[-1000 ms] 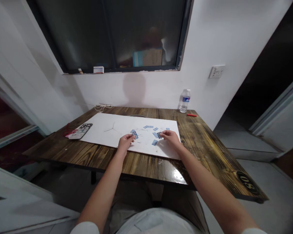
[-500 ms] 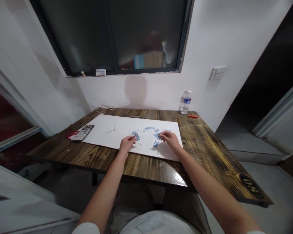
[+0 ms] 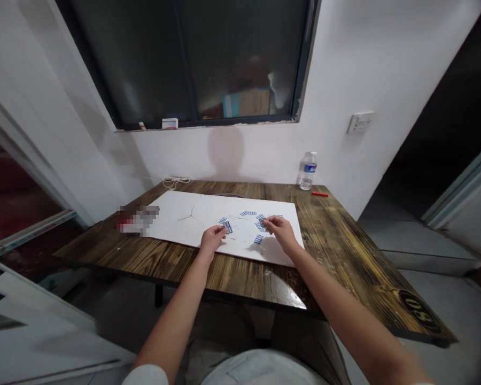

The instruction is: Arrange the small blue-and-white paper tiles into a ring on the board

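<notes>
My left hand (image 3: 211,239) is closed in a pinch on a small blue-and-white striped piece (image 3: 229,228), held just above the right half of a white board (image 3: 166,216). Opposite it, my right hand (image 3: 281,231) has thumb and fingers together on another small blue-edged piece (image 3: 262,222), partly hidden by the fingertips. Several similar striped pieces (image 3: 248,213) lie on the board between and beyond the hands. One striped piece (image 3: 258,239) rests below my right fingertips. Thin dark lines (image 3: 191,215) meet at a point on the board's left part.
The board lies on a dark wooden table (image 3: 140,259). A blurred-out object (image 3: 138,221) covers the board's left end. Toward the wall are a coiled white cord (image 3: 176,183), a water bottle (image 3: 308,171) and a red pen-like stick (image 3: 319,194).
The whole view has shifted slightly, so everything appears a little farther right and lower. Both hands keep their pinches, with little movement over the board.
</notes>
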The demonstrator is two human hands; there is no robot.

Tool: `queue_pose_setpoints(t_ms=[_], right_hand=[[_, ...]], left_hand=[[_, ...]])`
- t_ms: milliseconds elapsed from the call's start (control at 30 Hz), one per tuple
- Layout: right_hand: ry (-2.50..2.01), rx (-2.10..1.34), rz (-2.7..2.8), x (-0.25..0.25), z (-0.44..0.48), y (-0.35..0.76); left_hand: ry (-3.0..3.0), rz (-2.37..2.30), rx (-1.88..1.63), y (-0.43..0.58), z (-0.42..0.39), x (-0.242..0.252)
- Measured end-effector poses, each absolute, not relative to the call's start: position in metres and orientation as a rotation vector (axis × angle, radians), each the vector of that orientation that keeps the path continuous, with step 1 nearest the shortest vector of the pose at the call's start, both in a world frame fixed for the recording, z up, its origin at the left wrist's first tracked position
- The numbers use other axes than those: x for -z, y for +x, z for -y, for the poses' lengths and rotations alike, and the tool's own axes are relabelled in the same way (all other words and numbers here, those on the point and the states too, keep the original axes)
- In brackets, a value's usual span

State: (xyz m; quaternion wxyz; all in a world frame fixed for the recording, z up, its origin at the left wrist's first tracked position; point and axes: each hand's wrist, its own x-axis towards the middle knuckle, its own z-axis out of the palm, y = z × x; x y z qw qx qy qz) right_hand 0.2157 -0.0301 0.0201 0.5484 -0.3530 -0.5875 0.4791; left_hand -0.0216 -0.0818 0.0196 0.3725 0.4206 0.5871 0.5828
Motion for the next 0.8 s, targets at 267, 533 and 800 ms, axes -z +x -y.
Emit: queue_pose_setpoints(t_ms=[267, 533, 800], right_hand=[[-0.785, -1.171, 1.367, -0.031, 0.034, 0.210], [-0.793, -1.160, 1.377, -0.038, 0.034, 0.207], [-0.815, -1.166, 1.378, -0.036, 0.032, 0.204]], left_hand=[[1.079, -1.504, -1.502, -0.022, 0.082, -0.019], [1.076, -1.494, -1.500, -0.022, 0.082, -0.020], [1.085, -1.487, -1.507, -0.020, 0.083, -0.020]])
